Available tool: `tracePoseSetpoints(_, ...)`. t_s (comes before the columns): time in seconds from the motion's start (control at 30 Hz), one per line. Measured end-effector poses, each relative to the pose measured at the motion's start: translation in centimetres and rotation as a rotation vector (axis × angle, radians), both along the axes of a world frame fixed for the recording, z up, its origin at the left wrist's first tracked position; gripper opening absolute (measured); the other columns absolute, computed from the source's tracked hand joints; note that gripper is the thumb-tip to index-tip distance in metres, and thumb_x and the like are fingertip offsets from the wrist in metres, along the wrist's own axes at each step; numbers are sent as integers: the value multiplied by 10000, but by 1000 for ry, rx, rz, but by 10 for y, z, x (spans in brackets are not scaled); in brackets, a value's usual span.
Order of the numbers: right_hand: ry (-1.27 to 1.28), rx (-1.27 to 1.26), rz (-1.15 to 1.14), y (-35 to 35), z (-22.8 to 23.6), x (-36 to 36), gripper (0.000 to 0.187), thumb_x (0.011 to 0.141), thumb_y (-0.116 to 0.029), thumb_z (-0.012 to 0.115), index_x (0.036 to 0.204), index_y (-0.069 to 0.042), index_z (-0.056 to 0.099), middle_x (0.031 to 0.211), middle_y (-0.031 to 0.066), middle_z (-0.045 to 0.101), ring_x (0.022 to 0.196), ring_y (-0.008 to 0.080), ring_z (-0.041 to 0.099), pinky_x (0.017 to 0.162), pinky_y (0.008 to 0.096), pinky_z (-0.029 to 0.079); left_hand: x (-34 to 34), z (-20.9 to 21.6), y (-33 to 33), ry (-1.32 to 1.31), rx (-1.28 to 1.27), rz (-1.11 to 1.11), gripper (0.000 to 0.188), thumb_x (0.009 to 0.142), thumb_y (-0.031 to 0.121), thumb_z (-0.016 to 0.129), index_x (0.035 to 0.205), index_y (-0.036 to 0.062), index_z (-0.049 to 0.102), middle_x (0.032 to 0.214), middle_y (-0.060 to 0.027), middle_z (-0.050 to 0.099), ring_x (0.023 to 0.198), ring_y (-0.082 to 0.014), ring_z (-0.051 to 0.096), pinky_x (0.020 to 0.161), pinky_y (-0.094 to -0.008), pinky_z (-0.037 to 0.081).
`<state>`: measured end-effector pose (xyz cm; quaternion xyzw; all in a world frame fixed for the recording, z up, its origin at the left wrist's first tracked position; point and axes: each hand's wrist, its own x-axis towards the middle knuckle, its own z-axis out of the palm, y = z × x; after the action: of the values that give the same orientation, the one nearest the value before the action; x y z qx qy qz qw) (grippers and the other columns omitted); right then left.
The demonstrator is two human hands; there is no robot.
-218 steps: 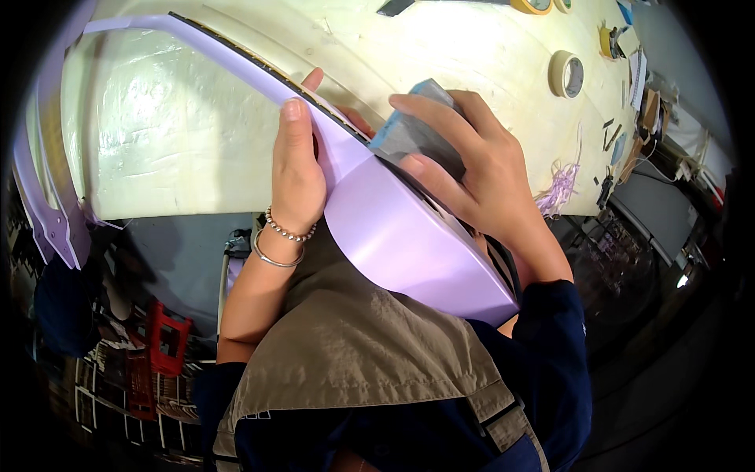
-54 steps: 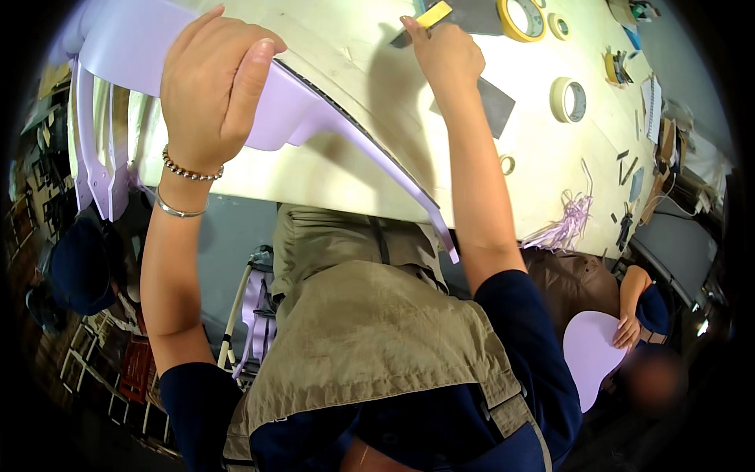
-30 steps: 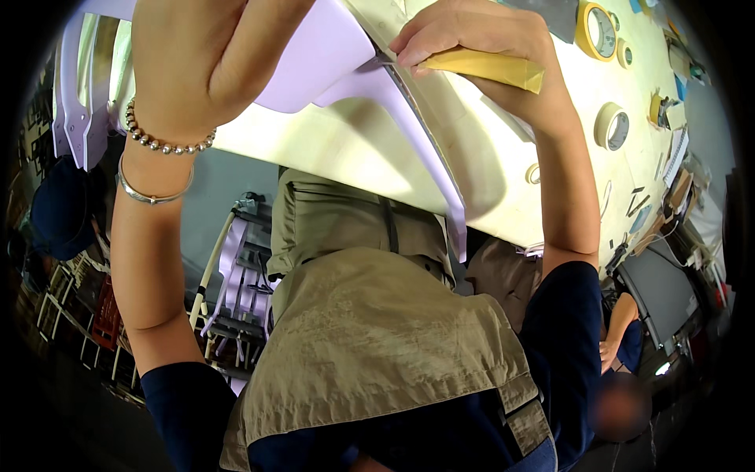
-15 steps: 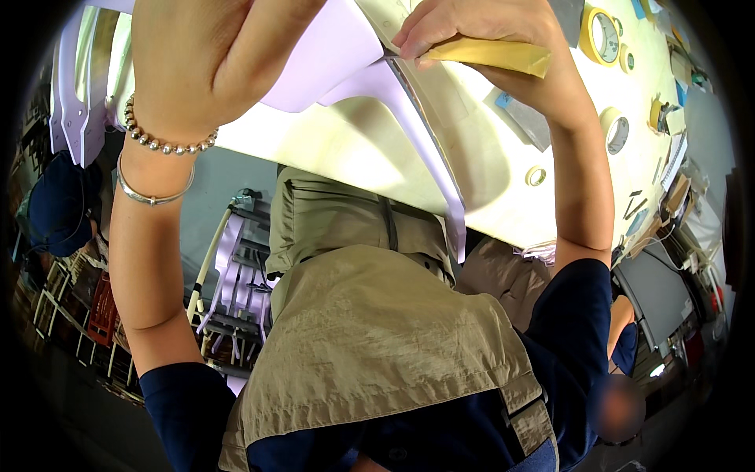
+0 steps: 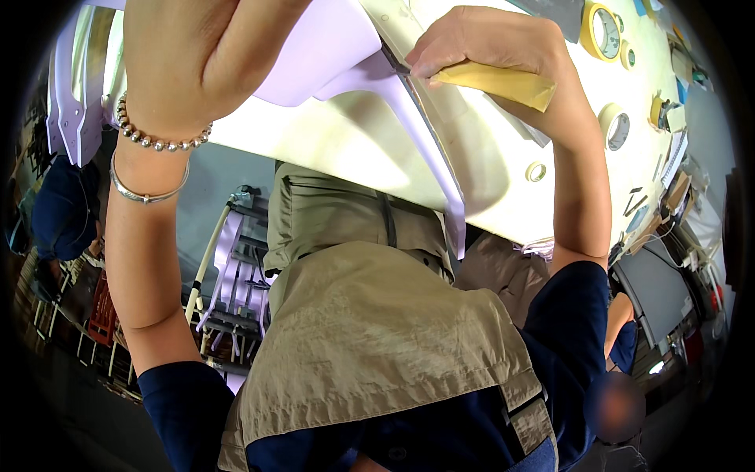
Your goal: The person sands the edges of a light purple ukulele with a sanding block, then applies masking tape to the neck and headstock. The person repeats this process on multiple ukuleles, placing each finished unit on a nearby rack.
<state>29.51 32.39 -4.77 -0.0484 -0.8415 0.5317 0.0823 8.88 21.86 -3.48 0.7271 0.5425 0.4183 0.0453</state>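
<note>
A pale lavender moulded part (image 5: pixel 366 85) lies over the near edge of the table, and its narrow arm hangs down towards my lap. My right hand (image 5: pixel 491 47) is closed round a flat tool with a yellow wrapped handle (image 5: pixel 499 84). The fingertips pinch its front end at the part's edge, where a thin dark tip shows; its exact kind I cannot make out. Over the part's left side is my left hand (image 5: pixel 204 47), its fingers cut off by the top of the picture. Whether it grips the part is hidden.
Tape rolls lie to the right on the pale table (image 5: pixel 503 197): a large yellow one (image 5: pixel 602 31), a whitish one (image 5: pixel 614 127) and a small one (image 5: pixel 536 171). More lavender parts hang on a rack (image 5: pixel 232 275) at lower left. Other people (image 5: pixel 63 206) are at both sides.
My right hand and the yellow-handled tool have moved slightly down and right along the part's edge. My left hand has shifted a little up and left.
</note>
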Motion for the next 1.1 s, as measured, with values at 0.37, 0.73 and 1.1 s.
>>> tracePoseSetpoints(0.37,18,117,-62,-12,-4,24,88,733,-19,686,820,-22,674,809,61,657,748,187,631,670,275,503,5,3,1,54,72,21,410,917,264,363,681,18,589,662,-113,576,641,-260,558,779,-377,406)
tracePoseSetpoints(0.73,-757,-64,-974,-2,-21,54,408,709,-293,761,986,-23,632,899,100,662,789,181,625,675,288,498,-15,-51,5,-361,243,-225,369,886,226,353,701,11,588,700,-125,593,681,-284,565,845,-410,393)
tracePoseSetpoints(1.1,-428,931,-588,-34,-68,141,488,652,-275,764,1105,-399,633,1312,41,479,1180,276,454,974,416,367,14,25,-3,242,-17,30,372,874,223,331,701,5,579,704,-122,593,695,-274,566,861,-419,387)
